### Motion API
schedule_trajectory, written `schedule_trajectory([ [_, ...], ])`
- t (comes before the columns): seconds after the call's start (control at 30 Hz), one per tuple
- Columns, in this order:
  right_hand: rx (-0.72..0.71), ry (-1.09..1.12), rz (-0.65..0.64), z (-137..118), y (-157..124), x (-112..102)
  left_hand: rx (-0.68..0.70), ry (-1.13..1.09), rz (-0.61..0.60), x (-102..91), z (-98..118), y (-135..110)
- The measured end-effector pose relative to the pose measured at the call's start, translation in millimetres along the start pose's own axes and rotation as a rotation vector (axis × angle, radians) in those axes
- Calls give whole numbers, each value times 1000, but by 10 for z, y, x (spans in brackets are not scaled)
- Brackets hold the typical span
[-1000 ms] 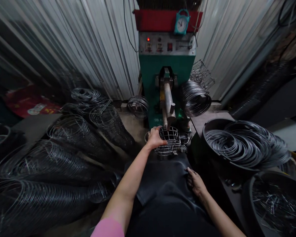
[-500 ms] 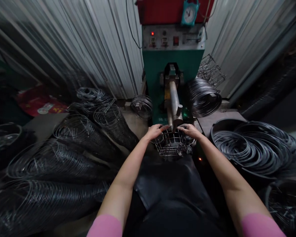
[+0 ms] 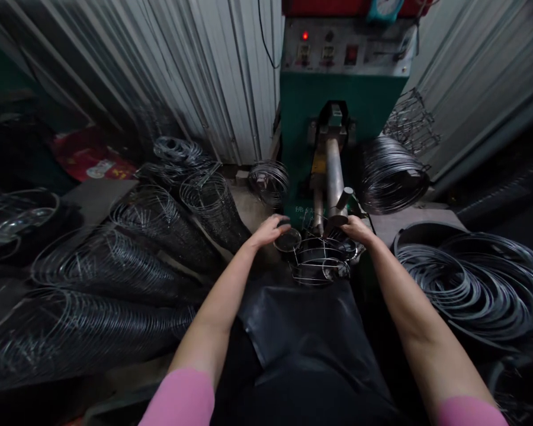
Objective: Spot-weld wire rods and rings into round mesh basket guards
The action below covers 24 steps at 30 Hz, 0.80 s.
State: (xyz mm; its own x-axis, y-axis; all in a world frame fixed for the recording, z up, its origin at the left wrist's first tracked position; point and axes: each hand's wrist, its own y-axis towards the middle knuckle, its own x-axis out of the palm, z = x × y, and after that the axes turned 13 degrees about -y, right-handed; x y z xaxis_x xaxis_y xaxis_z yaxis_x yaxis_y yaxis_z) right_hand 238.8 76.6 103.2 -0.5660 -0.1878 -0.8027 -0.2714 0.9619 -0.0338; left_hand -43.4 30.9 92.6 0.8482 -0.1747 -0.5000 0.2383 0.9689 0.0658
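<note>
A wire basket-like frame (image 3: pixel 320 257) of thin metal rods and rings sits in front of the green spot-welding machine (image 3: pixel 337 89). The machine's metal electrode arm (image 3: pixel 335 171) reaches down to the frame's far rim. My left hand (image 3: pixel 270 231) is beside a small ring (image 3: pixel 288 239) at the frame's left, fingers stretched out and apart; whether it touches the ring is unclear. On the other side, my right hand (image 3: pixel 357 229) is close to the electrode tip and the frame's right rim, its fingertips mostly hidden behind the metal arm.
Stacks of wire rings (image 3: pixel 89 319) crowd the left side. A black tub of loose wire hoops (image 3: pixel 471 284) stands at right. Wire coils (image 3: pixel 393 174) flank the machine, with the smaller coil (image 3: pixel 269 180) at left. A dark apron (image 3: pixel 306 331) covers my lap.
The view has shifted, so the machine appears further right. Both hands have drawn apart from the electrode tip, the left one outward to the left. The wire frame looks differently turned.
</note>
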Motion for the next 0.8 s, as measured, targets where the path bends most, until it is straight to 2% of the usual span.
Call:
schedule_trajectory([
  [0.1, 15, 44, -32, 48, -25, 5, -48, -177, -216, -7, -187, -378],
  [0.13, 20, 65, -38, 42, -44, 17, -60, -217, -220, 48, -221, -473],
  [0.2, 17, 102, -65, -4, -99, 35, -53, -245, -140, 193, -229, -598],
  [0.27, 4, 118, -108, -82, -175, 31, -6, -228, -88, 312, -151, -681],
  [0.37, -7, 104, -150, -190, -327, 3, 147, -142, -222, 301, 108, -906],
  [0.43, 12, 105, -128, -219, -449, 8, 264, -21, -328, 137, 323, -1176],
  [0.5, 70, 138, -75, -211, -560, 49, 305, 123, -346, -138, 500, -1489],
  [0.53, 109, 164, -48, -198, -605, 83, 271, 177, -307, -307, 551, -1641],
  [0.6, 169, 221, -49, -184, -674, 166, 109, 257, -189, -672, 542, -1912],
  [0.7, 149, 185, -100, -253, -765, 304, -211, 360, 14, -1161, 233, -2222],
  [0.8, 171, 130, -127, -443, -871, 407, -408, 395, 128, -1394, -308, -2436],
])
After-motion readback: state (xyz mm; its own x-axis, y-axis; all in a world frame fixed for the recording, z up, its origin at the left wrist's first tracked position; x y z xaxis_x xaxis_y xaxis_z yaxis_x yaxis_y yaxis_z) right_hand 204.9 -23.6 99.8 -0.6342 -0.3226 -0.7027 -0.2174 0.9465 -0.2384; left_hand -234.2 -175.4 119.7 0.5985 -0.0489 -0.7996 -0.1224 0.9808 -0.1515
